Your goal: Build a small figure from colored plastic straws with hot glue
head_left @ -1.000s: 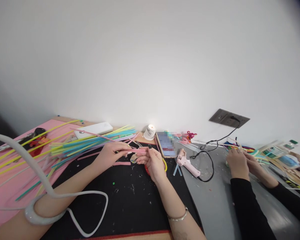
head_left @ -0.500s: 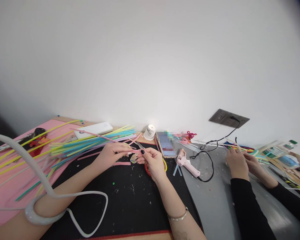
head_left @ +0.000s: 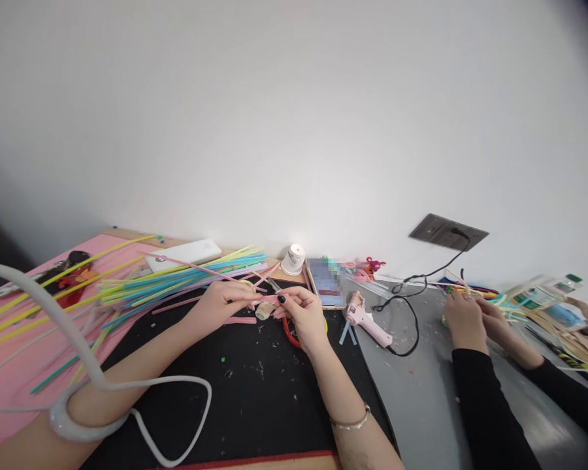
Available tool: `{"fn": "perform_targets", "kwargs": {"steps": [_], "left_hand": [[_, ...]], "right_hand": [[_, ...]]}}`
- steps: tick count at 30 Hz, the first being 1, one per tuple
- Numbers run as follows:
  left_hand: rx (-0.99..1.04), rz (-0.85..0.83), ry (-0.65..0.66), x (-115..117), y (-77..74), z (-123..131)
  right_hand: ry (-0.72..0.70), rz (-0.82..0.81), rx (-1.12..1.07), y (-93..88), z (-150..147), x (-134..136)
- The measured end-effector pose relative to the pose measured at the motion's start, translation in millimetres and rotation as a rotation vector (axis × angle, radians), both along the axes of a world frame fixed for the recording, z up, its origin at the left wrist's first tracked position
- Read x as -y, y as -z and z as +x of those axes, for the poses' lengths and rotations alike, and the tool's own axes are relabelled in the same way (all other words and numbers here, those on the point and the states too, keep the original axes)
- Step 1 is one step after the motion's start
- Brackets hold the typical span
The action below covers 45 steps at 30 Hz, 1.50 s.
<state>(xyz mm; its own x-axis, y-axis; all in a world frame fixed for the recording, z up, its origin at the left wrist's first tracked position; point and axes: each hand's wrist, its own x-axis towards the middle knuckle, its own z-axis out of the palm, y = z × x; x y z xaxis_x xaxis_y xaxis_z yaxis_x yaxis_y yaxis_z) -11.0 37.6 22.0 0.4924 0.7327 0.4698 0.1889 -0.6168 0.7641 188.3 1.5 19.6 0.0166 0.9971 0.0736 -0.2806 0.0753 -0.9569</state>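
Between my two hands a pink pipe cleaner (head_left: 268,299) is stretched above the black mat (head_left: 255,398). My left hand (head_left: 224,305) pinches it from the left, and a long pink length runs up and left from that hand. My right hand (head_left: 301,314) grips the other end between thumb and fingers; the thumb has a dark nail. Just below the pinched part is a small pale roundish piece (head_left: 263,311); I cannot tell whether it is held. Scissors with a red and yellow handle (head_left: 290,333) lie partly hidden under my right hand.
Yellow, blue and green pipe cleaners (head_left: 176,281) spread over the left side. A white cup (head_left: 293,260), a phone (head_left: 326,284) and a pink glue gun (head_left: 370,323) with a black cord stand behind and right. Another person's hands (head_left: 475,320) work at far right. A white cable loops over my left forearm.
My hands have shifted very slightly, the right one a little, and the pink pipe cleaner between them shows a bit more. The rest looks the same.
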Motion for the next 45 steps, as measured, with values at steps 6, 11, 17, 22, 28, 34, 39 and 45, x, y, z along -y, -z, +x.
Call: {"fn": "perform_targets", "kwargs": {"steps": [6, 11, 17, 22, 28, 34, 39, 45], "left_hand": [[0.050, -0.053, -0.042, 0.7, -0.3, -1.7], [0.059, -0.060, -0.024, 0.9, -0.9, -1.8], [0.042, -0.069, -0.022, -0.3, 0.5, -1.2], [0.042, -0.074, -0.019, 1.7, -3.8, -0.9], [0.023, -0.061, -0.060, 4.2, -7.0, -0.5], [0.020, -0.058, -0.113, 4.8, -5.8, -1.1], [0.020, -0.032, -0.116, 5.7, -8.4, -0.8], [0.026, -0.014, -0.135, 2.1, -4.3, -0.4]], "right_hand": [[-0.099, 0.033, -0.024, -4.7, 3.3, 1.5], [-0.171, 0.000, -0.074, -10.8, 4.7, 3.7], [-0.148, -0.029, -0.129, -7.5, 5.8, 0.7], [-0.130, -0.058, -0.147, -4.9, 5.5, -0.5], [-0.105, -0.061, -0.123, -7.1, 4.5, 0.5], [-0.121, -0.060, -0.125, -6.3, 5.7, -0.3], [-0.133, -0.041, -0.122, -4.9, 6.4, 0.3], [-0.091, -0.063, -0.096, -4.0, 3.7, 0.0]]}}
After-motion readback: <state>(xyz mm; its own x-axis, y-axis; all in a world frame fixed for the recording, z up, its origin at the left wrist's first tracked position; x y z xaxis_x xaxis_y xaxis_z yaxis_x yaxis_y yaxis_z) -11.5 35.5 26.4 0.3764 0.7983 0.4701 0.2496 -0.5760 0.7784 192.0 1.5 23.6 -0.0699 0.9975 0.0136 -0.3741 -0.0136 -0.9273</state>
